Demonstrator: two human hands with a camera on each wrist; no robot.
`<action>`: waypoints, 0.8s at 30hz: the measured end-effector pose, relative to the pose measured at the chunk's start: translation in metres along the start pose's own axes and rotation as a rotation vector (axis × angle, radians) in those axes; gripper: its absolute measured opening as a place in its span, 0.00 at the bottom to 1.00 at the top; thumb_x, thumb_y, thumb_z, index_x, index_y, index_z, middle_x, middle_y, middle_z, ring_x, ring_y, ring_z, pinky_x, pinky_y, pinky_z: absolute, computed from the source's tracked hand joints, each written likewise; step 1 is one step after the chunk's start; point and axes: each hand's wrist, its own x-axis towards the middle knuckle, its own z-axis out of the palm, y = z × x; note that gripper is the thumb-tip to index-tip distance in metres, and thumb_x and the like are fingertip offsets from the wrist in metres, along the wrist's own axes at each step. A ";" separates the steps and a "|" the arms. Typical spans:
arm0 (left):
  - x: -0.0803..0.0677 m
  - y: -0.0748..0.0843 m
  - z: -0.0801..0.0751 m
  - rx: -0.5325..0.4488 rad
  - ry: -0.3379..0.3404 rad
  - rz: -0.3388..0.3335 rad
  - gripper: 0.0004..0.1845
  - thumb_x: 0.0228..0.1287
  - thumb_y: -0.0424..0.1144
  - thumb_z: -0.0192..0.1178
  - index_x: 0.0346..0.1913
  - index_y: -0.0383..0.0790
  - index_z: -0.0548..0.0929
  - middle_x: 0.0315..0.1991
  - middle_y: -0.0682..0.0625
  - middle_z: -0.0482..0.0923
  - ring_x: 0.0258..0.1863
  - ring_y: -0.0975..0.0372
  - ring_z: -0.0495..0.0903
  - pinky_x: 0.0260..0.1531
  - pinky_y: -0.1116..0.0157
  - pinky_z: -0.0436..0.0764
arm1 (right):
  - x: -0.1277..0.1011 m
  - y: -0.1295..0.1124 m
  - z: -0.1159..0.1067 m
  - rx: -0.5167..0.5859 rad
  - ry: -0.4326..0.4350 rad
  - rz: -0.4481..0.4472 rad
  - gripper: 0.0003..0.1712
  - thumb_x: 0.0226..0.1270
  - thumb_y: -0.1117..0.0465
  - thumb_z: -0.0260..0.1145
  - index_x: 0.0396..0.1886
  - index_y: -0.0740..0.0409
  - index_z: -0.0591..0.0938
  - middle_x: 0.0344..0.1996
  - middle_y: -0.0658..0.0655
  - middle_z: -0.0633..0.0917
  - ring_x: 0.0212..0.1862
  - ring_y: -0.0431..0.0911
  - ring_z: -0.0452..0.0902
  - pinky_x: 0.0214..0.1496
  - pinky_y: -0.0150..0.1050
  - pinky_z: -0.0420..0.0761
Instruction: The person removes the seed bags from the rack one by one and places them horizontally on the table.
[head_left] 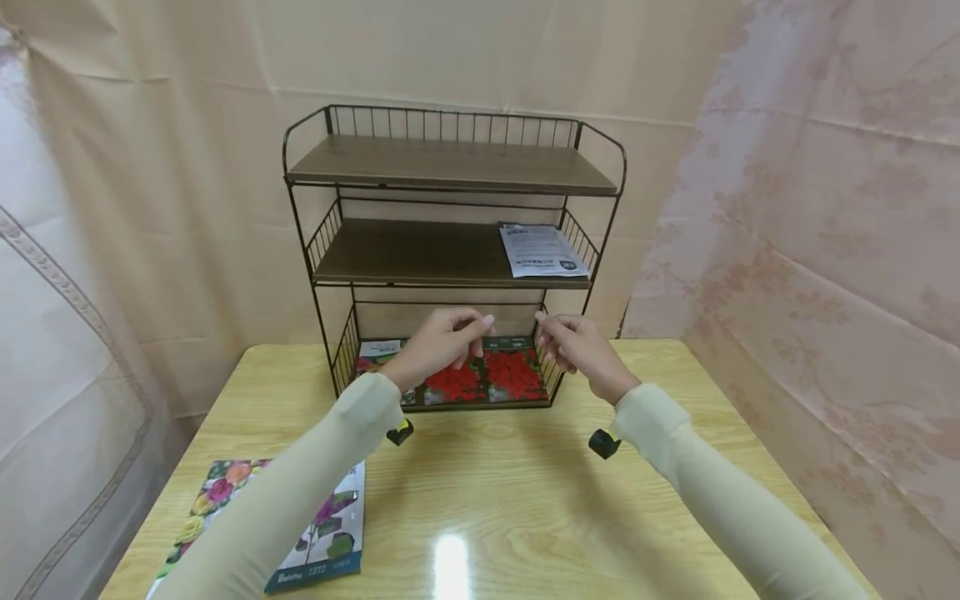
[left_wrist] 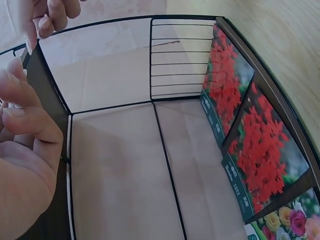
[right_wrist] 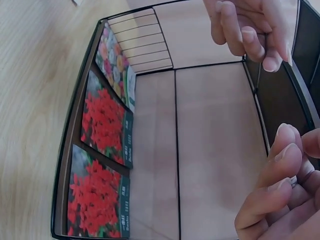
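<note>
Both hands are raised in front of the wire shelf rack (head_left: 450, 158), near the level of the middle shelf's front edge. My left hand (head_left: 442, 342) has loosely bent fingers and holds nothing. Facing it across a short gap, my right hand (head_left: 581, 350) is likewise loosely bent and empty. Behind and below them, two seed packets with red flowers (head_left: 517, 375) (right_wrist: 97, 200) lie side by side on the bottom shelf. To their left is a packet with mixed-colour flowers (right_wrist: 115, 62), partly hidden by the left hand in the head view.
A white printed packet (head_left: 543, 250) lies at the right end of the middle shelf. More flower packets (head_left: 330, 533) lie on the wooden table (head_left: 510, 517) at front left, partly covered by the left sleeve. Curtains (head_left: 817, 208) hang behind and beside the table.
</note>
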 end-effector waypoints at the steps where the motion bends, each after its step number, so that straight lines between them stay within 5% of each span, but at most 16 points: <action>1: 0.001 0.002 0.001 -0.002 -0.003 -0.004 0.19 0.78 0.57 0.55 0.46 0.46 0.87 0.33 0.41 0.82 0.18 0.56 0.70 0.21 0.61 0.73 | 0.001 -0.001 -0.001 0.003 0.003 -0.005 0.30 0.80 0.39 0.57 0.35 0.63 0.80 0.24 0.59 0.79 0.19 0.41 0.65 0.20 0.34 0.65; 8: 0.010 0.009 0.009 0.023 -0.028 0.018 0.19 0.78 0.57 0.54 0.47 0.47 0.87 0.31 0.42 0.83 0.18 0.55 0.69 0.23 0.60 0.76 | 0.004 -0.007 -0.007 0.045 0.031 -0.036 0.22 0.82 0.51 0.54 0.43 0.69 0.78 0.24 0.55 0.78 0.17 0.40 0.65 0.20 0.34 0.64; 14: 0.019 0.011 0.016 0.105 -0.025 0.061 0.21 0.79 0.59 0.51 0.46 0.49 0.87 0.30 0.45 0.83 0.17 0.55 0.70 0.20 0.60 0.73 | 0.007 -0.014 -0.008 0.096 0.049 -0.013 0.15 0.77 0.56 0.52 0.43 0.64 0.79 0.24 0.55 0.79 0.18 0.40 0.66 0.20 0.33 0.65; 24: 0.036 0.020 0.019 0.001 -0.021 0.076 0.24 0.80 0.58 0.51 0.43 0.43 0.88 0.29 0.43 0.83 0.19 0.48 0.70 0.21 0.62 0.74 | 0.013 -0.015 -0.026 0.157 0.078 0.041 0.30 0.79 0.40 0.56 0.43 0.67 0.78 0.22 0.51 0.77 0.18 0.39 0.65 0.22 0.33 0.65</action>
